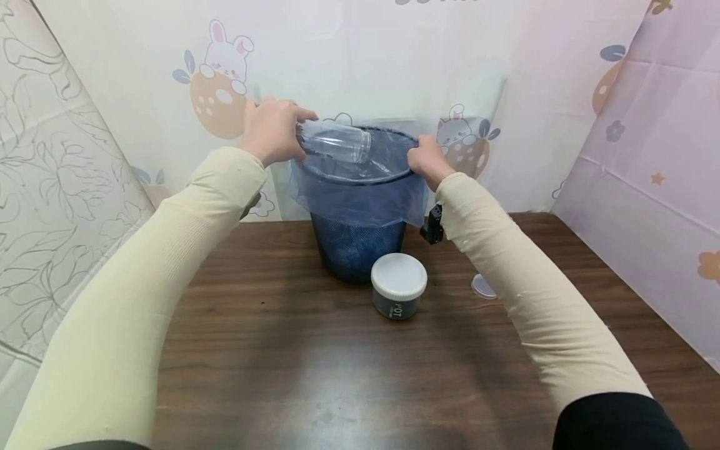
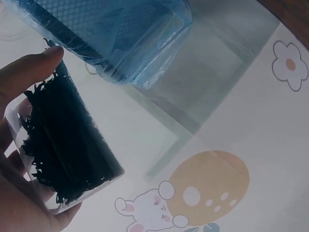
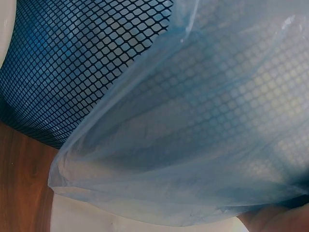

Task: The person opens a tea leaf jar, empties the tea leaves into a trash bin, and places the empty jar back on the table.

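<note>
One clear jar (image 1: 337,142) lies tipped on its side at the mouth of the bin (image 1: 354,253), its rim end over the opening and its base end at the left edge. Dark shreds (image 2: 67,135) show packed in the base end; whether any have left the jar cannot be told. The left hand (image 1: 274,131) has its grip clasped round that base, thumb and fingers on opposite sides. The deciding relation, as I judge it, is the long axis: from the left grip the jar reaches to the person's right, close to level, the rim end looking slightly lower. The left hand is thus the nearer one, and the right hand (image 1: 429,161) is across the opening, its grip curled over the bin's far-right rim, where the liner (image 1: 360,203) folds down outside.

The liner is thin, bluish and see-through, hanging loose over dark mesh. Just in front of the bin, a tub (image 1: 399,278) with a white lid stands upright on the wooden tabletop (image 1: 236,375). A clear disc (image 1: 484,286) lies farther right, near the right sleeve (image 1: 529,294). Behind hangs a printed backdrop (image 1: 360,56).
</note>
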`<state>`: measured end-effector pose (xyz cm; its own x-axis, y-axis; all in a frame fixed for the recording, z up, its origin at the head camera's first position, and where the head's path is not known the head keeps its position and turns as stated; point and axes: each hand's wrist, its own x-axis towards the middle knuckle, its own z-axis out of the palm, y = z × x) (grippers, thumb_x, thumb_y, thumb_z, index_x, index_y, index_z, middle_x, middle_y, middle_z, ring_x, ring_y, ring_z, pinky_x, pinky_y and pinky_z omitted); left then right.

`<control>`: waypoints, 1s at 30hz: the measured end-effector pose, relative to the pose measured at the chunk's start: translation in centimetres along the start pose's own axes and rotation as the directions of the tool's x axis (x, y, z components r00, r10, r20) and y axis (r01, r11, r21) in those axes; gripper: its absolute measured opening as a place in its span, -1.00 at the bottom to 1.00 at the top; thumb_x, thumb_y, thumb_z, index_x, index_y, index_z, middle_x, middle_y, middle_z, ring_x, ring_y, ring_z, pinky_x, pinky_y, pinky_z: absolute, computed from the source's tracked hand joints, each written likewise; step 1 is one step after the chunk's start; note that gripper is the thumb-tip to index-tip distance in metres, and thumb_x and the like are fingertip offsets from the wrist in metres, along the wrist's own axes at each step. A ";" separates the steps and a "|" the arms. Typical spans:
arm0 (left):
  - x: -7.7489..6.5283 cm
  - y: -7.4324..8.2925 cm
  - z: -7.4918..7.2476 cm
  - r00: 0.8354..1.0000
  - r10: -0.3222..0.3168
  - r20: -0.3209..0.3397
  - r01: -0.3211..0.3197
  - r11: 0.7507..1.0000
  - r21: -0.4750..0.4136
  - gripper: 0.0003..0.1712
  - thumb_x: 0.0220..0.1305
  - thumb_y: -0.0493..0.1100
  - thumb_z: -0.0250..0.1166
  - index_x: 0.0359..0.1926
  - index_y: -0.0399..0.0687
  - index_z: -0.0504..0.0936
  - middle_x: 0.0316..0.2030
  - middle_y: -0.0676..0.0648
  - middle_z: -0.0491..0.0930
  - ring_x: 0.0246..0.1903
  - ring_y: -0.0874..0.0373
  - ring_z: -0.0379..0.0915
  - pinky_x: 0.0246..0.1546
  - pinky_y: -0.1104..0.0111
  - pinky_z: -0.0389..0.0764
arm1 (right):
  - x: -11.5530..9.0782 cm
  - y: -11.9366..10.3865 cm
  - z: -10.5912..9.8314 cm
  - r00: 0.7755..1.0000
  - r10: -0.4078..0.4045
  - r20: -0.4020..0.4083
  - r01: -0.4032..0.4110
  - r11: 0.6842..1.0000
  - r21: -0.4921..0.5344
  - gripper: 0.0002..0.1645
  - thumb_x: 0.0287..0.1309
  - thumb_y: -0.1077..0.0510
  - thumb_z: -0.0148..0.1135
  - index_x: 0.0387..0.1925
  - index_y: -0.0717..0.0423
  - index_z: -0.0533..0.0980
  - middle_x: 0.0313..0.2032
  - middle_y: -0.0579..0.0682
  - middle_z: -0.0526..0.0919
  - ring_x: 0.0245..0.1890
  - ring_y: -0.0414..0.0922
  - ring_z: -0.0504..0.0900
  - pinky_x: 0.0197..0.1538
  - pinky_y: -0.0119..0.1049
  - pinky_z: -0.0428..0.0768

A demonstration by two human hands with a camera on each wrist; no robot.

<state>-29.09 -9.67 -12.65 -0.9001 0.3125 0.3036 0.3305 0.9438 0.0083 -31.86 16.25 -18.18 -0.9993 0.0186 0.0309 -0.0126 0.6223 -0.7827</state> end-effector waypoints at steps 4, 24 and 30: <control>0.0 0.0 -0.1 1.000 -0.003 0.003 0.003 1.000 0.021 -0.10 -0.20 -0.08 0.54 0.29 0.18 0.45 0.17 -0.09 0.49 0.14 -0.20 0.28 0.07 -0.05 0.12 | 0.0 0.0 0.1 1.000 0.002 0.002 -0.002 1.000 0.008 -0.26 0.22 0.38 -0.41 0.45 0.31 -0.17 0.47 0.15 -0.18 0.43 -0.04 -0.19 0.34 -0.26 0.07; 0.0 0.0 -0.4 1.000 0.002 0.004 -0.002 0.997 0.079 -0.14 -0.15 -0.15 0.50 0.29 0.18 0.45 0.21 -0.09 0.45 0.05 -0.15 0.29 0.06 -0.03 0.14 | -0.1 0.1 0.1 1.000 0.007 -0.001 -0.007 1.000 -0.006 -0.28 0.25 0.36 -0.41 0.45 0.32 -0.16 0.47 0.16 -0.16 0.42 -0.03 -0.12 0.34 -0.23 0.08; 0.1 -0.1 -0.3 1.000 0.005 0.001 -0.005 0.996 0.092 -0.15 -0.14 -0.19 0.48 0.29 0.18 0.46 0.21 -0.10 0.45 0.06 -0.16 0.29 0.06 -0.04 0.13 | -0.1 0.0 0.1 1.000 0.004 -0.004 -0.004 1.000 -0.002 -0.29 0.26 0.36 -0.41 0.44 0.33 -0.14 0.46 0.17 -0.12 0.40 -0.03 -0.05 0.32 -0.23 0.12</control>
<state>-29.09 -9.74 -12.34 -0.8987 0.3175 0.3025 0.3078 0.9480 -0.0808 -31.78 16.16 -18.30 -0.9993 0.0244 0.0300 -0.0082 0.6237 -0.7816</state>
